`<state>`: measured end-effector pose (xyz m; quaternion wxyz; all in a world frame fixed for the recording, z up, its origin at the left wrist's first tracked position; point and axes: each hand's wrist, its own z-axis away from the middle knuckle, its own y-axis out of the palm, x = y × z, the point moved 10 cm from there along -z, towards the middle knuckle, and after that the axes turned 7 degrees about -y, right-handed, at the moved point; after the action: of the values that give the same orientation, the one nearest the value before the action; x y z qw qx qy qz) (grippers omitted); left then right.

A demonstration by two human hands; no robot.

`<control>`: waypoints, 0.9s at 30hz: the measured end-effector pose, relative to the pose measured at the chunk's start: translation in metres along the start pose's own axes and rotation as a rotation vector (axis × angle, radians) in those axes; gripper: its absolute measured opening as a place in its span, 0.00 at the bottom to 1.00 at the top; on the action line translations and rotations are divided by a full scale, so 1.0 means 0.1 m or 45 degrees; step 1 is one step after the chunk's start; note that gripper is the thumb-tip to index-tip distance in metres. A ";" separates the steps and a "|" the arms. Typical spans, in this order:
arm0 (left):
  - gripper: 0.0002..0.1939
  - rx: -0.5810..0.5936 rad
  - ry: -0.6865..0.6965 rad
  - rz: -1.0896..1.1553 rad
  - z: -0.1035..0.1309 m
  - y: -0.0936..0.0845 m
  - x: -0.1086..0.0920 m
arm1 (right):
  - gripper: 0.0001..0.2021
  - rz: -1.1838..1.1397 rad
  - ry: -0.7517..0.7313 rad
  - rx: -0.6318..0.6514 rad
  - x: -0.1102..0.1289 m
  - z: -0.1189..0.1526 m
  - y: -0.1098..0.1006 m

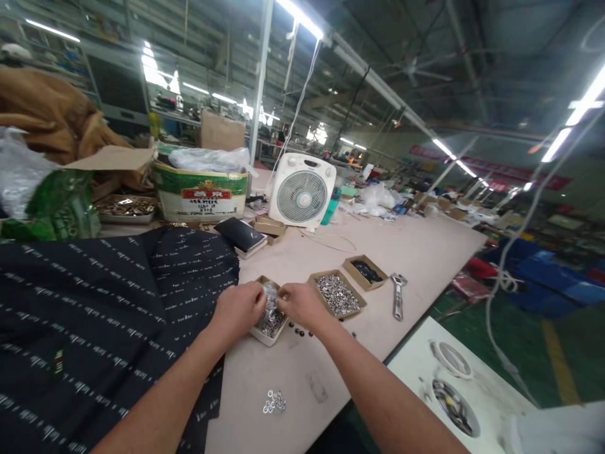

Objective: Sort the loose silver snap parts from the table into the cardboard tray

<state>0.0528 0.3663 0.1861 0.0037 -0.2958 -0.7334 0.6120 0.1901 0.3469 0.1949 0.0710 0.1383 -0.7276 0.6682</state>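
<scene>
Both hands meet over a small open box (266, 340) of small metal fasteners. Between them is a crumpled clear plastic bag (271, 299) that looks to hold small shiny pieces. My left hand (241, 308) pinches the bag's left side with curled fingers. On the other side my right hand (302, 302) has its fingertips closed on the bag's edge. Just beyond the right hand stands a cardboard box (338, 294) full of small silver fasteners. Several dark round studs (301, 333) lie beside the right wrist. A cluster of silver rings (275, 401) lies nearer to me.
Dark printed fabric (94, 315) covers the table's left side. A box of black pieces (365, 272) and an adjustable wrench (397, 296) lie to the right. Behind are a black notebook (241, 234), a white fan (302, 191) and a green-and-white carton (201, 195).
</scene>
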 end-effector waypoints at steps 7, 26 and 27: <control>0.11 0.122 0.073 0.204 -0.01 0.03 0.00 | 0.22 -0.178 0.078 -0.002 -0.05 -0.21 -0.07; 0.21 -0.039 -0.192 0.248 -0.07 -0.04 0.34 | 0.14 -0.959 0.112 -0.181 -0.08 -0.17 0.18; 0.21 -0.036 -0.186 0.259 -0.08 -0.04 0.33 | 0.15 -1.036 0.109 -0.202 -0.08 -0.16 0.19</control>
<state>0.0266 0.3878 0.1793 -0.1159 -0.3233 -0.7065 0.6188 0.1911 0.3650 0.1761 0.3697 0.3808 -0.6593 0.5326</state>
